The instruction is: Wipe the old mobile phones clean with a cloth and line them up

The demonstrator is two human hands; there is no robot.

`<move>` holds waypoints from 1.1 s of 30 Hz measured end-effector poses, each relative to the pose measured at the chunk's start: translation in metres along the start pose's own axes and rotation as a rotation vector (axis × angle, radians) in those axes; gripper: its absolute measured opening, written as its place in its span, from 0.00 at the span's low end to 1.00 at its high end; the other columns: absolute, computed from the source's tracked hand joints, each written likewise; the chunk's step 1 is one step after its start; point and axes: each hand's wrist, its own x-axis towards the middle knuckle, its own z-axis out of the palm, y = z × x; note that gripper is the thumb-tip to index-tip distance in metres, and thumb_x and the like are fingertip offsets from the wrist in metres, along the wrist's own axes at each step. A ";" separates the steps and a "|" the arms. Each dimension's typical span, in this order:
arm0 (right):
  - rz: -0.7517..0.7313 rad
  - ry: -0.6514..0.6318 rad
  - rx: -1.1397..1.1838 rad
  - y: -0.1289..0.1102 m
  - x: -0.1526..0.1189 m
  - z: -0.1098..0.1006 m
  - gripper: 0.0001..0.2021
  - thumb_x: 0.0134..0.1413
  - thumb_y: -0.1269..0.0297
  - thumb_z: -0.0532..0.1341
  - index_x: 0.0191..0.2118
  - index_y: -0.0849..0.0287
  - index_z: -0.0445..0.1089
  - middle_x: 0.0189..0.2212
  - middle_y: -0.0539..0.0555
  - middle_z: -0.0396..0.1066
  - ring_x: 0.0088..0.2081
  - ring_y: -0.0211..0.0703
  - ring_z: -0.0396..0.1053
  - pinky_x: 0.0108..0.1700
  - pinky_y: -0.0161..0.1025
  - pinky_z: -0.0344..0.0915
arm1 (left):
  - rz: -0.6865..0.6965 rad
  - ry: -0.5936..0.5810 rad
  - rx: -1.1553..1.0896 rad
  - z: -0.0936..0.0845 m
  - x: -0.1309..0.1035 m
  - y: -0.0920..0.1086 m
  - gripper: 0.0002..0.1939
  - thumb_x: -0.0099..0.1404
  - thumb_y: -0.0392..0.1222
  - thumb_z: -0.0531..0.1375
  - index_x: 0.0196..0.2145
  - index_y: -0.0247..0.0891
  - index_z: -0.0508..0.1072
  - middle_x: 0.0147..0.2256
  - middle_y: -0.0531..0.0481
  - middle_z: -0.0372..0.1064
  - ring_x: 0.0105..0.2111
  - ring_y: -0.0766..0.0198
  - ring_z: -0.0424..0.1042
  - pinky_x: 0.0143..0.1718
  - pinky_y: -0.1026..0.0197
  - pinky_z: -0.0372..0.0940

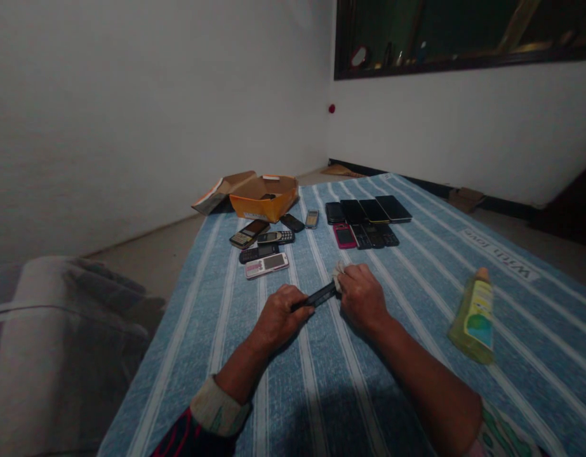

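Between my two hands a dark mobile phone (322, 295) is held at a tilt over the striped cloth. My left hand (282, 315) is closed round its near-left end, thumb along the edge. At the other end my right hand (362, 297) pinches a whitish cloth (339, 274) against the phone. Beyond my left hand lie several keypad phones, among them a white and pink one (266, 265) and a dark one (276, 237). Past my right hand several phones lie in two rows, with a pink one (345, 235) at the near left.
An open orange cardboard box (261, 206) stands at the far left of the table. A bottle of yellow-green liquid (473, 317) lies on the right. The blue striped tablecloth (226, 381) covers the table. A grey draped seat (59, 355) is at the left.
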 end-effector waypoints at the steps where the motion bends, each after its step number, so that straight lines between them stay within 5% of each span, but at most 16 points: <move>1: -0.014 0.009 -0.001 -0.001 0.000 0.000 0.11 0.55 0.79 0.56 0.27 0.60 0.71 0.29 0.57 0.67 0.35 0.48 0.57 0.37 0.42 0.57 | 0.003 0.002 0.001 0.000 0.000 0.000 0.05 0.58 0.36 0.62 0.25 0.37 0.74 0.24 0.52 0.67 0.31 0.62 0.67 0.34 0.60 0.61; 12: -0.245 0.077 0.083 -0.051 -0.006 -0.002 0.13 0.60 0.77 0.52 0.31 0.64 0.73 0.29 0.58 0.67 0.33 0.48 0.57 0.34 0.43 0.57 | 0.021 0.027 -0.006 0.002 0.001 -0.001 0.09 0.59 0.35 0.59 0.22 0.37 0.69 0.23 0.53 0.64 0.29 0.63 0.66 0.33 0.61 0.61; 20: 0.074 -0.033 0.136 -0.006 0.003 0.000 0.12 0.52 0.81 0.56 0.26 0.60 0.73 0.29 0.57 0.69 0.35 0.48 0.60 0.38 0.42 0.59 | 0.003 -0.008 0.002 -0.001 0.001 0.001 0.06 0.60 0.38 0.60 0.26 0.37 0.74 0.25 0.51 0.67 0.31 0.62 0.67 0.35 0.60 0.61; 27: 0.449 -0.078 0.495 0.013 0.009 0.010 0.15 0.47 0.80 0.56 0.26 0.58 0.78 0.24 0.51 0.68 0.29 0.40 0.67 0.34 0.36 0.60 | -0.041 -0.022 0.004 -0.003 0.001 0.002 0.07 0.59 0.39 0.59 0.26 0.38 0.75 0.26 0.51 0.68 0.32 0.61 0.68 0.35 0.59 0.62; 33: 0.509 -0.083 0.574 0.015 0.008 0.011 0.15 0.44 0.80 0.56 0.25 0.57 0.79 0.24 0.50 0.68 0.29 0.39 0.68 0.34 0.34 0.60 | -0.146 -0.117 0.034 -0.007 0.010 0.017 0.08 0.57 0.43 0.60 0.30 0.38 0.77 0.28 0.50 0.68 0.32 0.58 0.68 0.35 0.57 0.61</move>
